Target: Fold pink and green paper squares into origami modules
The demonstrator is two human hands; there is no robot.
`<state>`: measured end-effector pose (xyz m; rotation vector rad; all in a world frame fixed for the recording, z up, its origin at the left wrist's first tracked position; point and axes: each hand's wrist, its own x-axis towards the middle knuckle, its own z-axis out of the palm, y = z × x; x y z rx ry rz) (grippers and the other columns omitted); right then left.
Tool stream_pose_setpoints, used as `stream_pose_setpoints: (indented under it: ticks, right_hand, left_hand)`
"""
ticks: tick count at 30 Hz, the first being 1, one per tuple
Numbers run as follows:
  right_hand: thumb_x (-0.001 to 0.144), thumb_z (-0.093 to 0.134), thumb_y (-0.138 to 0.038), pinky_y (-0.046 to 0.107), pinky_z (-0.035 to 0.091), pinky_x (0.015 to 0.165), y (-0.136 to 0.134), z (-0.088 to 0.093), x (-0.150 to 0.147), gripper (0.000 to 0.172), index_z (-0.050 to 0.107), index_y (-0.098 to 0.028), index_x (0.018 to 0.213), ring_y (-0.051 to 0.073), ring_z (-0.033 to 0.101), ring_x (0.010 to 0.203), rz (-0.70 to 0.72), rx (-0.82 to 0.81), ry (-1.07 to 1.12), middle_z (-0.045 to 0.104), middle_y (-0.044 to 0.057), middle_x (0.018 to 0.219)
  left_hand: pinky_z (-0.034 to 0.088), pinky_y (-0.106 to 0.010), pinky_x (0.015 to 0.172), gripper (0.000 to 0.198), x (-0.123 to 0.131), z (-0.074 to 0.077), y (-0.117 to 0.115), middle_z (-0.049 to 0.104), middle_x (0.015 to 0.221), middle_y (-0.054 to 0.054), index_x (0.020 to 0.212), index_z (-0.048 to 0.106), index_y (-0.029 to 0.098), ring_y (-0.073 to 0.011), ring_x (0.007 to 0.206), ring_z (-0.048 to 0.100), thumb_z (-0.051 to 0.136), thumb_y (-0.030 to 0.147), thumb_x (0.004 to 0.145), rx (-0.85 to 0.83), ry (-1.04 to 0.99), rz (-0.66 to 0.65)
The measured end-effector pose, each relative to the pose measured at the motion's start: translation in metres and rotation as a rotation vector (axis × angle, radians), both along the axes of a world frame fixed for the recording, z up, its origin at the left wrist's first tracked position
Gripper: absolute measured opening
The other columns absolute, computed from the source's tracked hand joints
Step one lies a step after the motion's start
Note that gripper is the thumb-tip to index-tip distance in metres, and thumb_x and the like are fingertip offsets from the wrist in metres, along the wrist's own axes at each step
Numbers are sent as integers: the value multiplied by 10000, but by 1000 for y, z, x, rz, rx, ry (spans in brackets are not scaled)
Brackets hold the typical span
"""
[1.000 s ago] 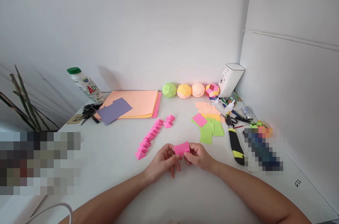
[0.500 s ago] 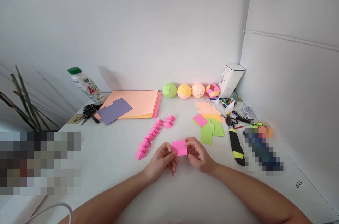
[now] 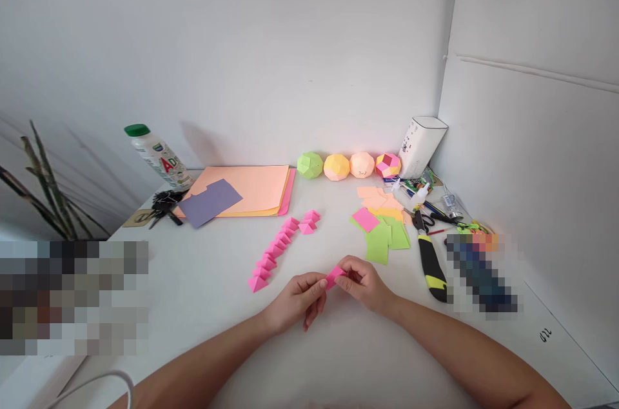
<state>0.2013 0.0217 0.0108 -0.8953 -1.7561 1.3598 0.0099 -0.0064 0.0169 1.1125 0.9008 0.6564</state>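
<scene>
Folded pieces [image 3: 278, 247] lie left of held paper [image 3: 334, 277].

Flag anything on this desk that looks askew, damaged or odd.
The purple sheet lies slantwise over the peach sheet, overhanging its front edge; a notch in its upper edge looks cut or torn out. The bottle appears to lean left, though that may be lens distortion. I see no spill.

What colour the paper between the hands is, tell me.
Bright pink: the paper shows in the head view.
</scene>
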Motion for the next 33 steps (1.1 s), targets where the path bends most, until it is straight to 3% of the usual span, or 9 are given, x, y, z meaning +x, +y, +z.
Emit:
stream_pose_setpoints:
  ticks: [5, 10, 13, 18, 28, 31, 33]
  right_hand:
    - [802, 607, -356, 220, 308, 491, -2, 2, 0, 254, 513, -160, 670, 93, 365, 538, -34, -94, -59, 436, -38, 600]
    - [759, 648, -308, 212, 280, 466, -2, 0, 0, 269, 463, -169, 623, 85, 329, 512, -66, -106, -60, 372, -57, 566]
    - [761, 645, -293, 211, 290, 472, -1, -1, 0, 242, 477, -169, 639, 85, 337, 515, -38, -92, -38, 385, -56, 574]
    - [782, 629, -303, 217, 314, 491, -1, -1, 1, 216, 523, -160, 660, 91, 369, 536, -6, -48, -53, 426, -42, 590]
    - [809, 588, -381, 244, 335, 519, -1, 4, 0, 296, 529, -165, 615, 115, 398, 570, 44, 50, -125, 451, -17, 603]
    - [796, 592, -373, 239, 324, 506, -1, 5, 0, 290, 518, -167, 605, 113, 387, 561, 53, 39, -137, 444, -18, 599]
    - [792, 587, -355, 235, 321, 503, -1, 5, 1, 278, 508, -168, 603, 111, 383, 559, 62, 27, -141, 439, -20, 601]
  left_hand:
    - [308, -183, 342, 377, 2, 1, -3, 409, 464, 83, 718, 544, 162, -50, 326, 354, 448, 497, 862, 98, 53, 31]
    - [297, -194, 395, 420, 3, 0, -6, 385, 395, 81, 598, 452, 174, -57, 344, 337, 407, 469, 894, 163, 67, 104]
    - [311, -193, 385, 362, 2, -1, -4, 446, 506, 74, 661, 443, 184, -57, 356, 406, 441, 475, 877, 120, -9, 130]
    - [304, -183, 358, 295, 2, -1, 0, 544, 635, 49, 789, 449, 189, -40, 335, 423, 502, 473, 846, 54, -40, 61]
    - [228, -159, 354, 289, -1, -1, -1, 422, 589, 94, 796, 438, 191, -10, 359, 281, 590, 437, 806, 16, -70, 21]
    - [262, -162, 364, 291, 2, -6, -5, 421, 632, 88, 786, 413, 203, -11, 369, 299, 615, 412, 792, 64, -91, 90]
    - [348, -185, 405, 257, 3, -7, -8, 447, 664, 68, 797, 426, 208, -39, 413, 383, 594, 402, 807, 141, -74, 109]
